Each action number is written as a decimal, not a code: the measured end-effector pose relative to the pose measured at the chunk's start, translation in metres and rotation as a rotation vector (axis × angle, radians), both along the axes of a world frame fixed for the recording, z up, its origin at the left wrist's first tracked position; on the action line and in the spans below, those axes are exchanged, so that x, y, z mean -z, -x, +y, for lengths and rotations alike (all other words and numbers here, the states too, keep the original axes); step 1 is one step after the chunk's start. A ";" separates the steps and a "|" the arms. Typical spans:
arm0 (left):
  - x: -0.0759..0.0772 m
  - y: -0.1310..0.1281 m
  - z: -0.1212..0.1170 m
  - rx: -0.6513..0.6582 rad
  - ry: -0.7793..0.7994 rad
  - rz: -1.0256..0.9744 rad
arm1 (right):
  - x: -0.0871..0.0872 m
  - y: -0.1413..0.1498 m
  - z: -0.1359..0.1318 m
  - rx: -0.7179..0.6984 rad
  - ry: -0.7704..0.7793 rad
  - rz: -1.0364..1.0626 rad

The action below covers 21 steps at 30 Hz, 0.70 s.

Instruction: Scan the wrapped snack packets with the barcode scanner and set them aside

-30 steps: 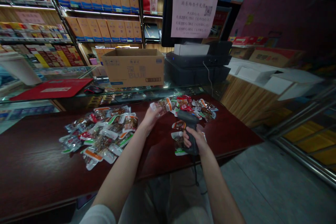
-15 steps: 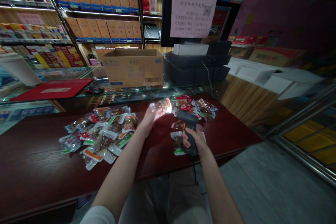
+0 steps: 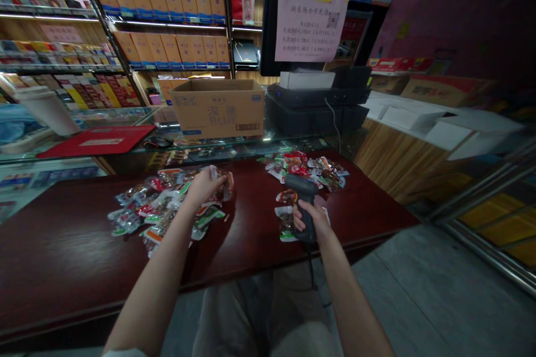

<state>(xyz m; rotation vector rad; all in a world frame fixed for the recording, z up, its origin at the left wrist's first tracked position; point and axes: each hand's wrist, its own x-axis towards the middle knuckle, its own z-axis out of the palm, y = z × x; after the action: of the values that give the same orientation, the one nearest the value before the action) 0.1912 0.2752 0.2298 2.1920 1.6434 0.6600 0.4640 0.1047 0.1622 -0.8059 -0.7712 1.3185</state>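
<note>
My left hand [image 3: 206,185] is over the right edge of a heap of small clear snack packets [image 3: 167,203]. Its fingers are closed on a snack packet [image 3: 228,183] with an orange end, which sticks out to the right of them. My right hand [image 3: 313,220] is wrapped around the handle of a black barcode scanner [image 3: 302,184], whose head points to the left. Beneath and beside the scanner lie a packet with a green end [image 3: 287,224] and a smaller one with an orange edge [image 3: 286,196]. Just beyond is a second heap of packets [image 3: 296,163], some of them red.
The dark red table [image 3: 251,223] meets a glass counter bearing an open cardboard box [image 3: 218,111], a black register machine [image 3: 314,109], a red mat [image 3: 98,141], a mouse [image 3: 157,141] and a white cup [image 3: 48,111]. From the scanner a cable [image 3: 311,273] hangs past the table edge.
My left hand has moved left with the packet, from the middle of the table to the left heap. The light on the packet is gone. My right hand keeps the scanner in nearly the same place.
</note>
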 end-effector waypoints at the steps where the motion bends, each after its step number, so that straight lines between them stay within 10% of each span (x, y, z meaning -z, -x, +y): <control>1: 0.000 0.011 -0.002 -0.050 -0.011 0.092 | 0.001 0.000 0.000 -0.003 -0.004 0.004; 7: 0.007 0.043 -0.018 -0.275 -0.287 0.380 | 0.004 0.001 0.002 0.022 -0.002 0.010; 14: 0.019 0.036 -0.023 0.297 -0.225 0.574 | -0.004 0.002 -0.001 0.008 0.010 0.006; 21: 0.026 0.054 -0.020 0.069 -0.264 0.614 | -0.002 0.002 -0.001 0.012 0.011 -0.012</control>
<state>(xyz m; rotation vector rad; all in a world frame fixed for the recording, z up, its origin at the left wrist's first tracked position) 0.1375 0.2548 0.2039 2.8296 1.8175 0.1902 0.4623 0.1040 0.1639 -0.8270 -0.7686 1.3094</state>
